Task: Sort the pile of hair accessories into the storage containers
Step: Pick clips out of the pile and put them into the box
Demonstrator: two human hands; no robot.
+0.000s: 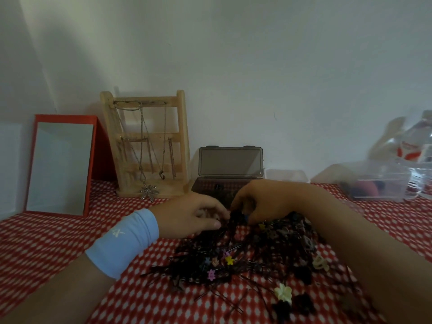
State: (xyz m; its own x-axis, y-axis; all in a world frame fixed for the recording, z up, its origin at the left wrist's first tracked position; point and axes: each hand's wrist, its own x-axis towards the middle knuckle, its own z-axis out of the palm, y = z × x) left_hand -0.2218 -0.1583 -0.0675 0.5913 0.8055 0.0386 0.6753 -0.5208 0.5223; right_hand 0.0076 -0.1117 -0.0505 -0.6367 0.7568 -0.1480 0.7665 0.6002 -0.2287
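Fingers [244,205] of the right hand [265,199] are curled downward with their tips bunched together, pinching a dark clump [234,218] at the far edge of the pile of hair accessories [245,258]. From the other side the left hand [187,213], a pale blue wristband [124,242] on its wrist, reaches the same edge. Its fingers [216,210] are only slightly bent and narrowly parted from the thumb, their tips touching the dark pins; whether they hold anything I cannot tell. Below and nearer than both hands, the pile spreads over the red-and-white patterned table [58,242]. It is mostly black hairpins, with small flower clips mixed in: a yellow one [229,260], a pink one [211,274] and a larger cream one [283,293] near the front. Just behind the hands stands a smoky dark box [230,162] with its lid raised, and a clear container [285,175] sits beside it. Another clear container [378,183], holding reddish and dark shapes too blurred to name, lies further right. A wooden stand [182,136] hung with necklaces and a red-framed mirror [60,167] lean at the back left.
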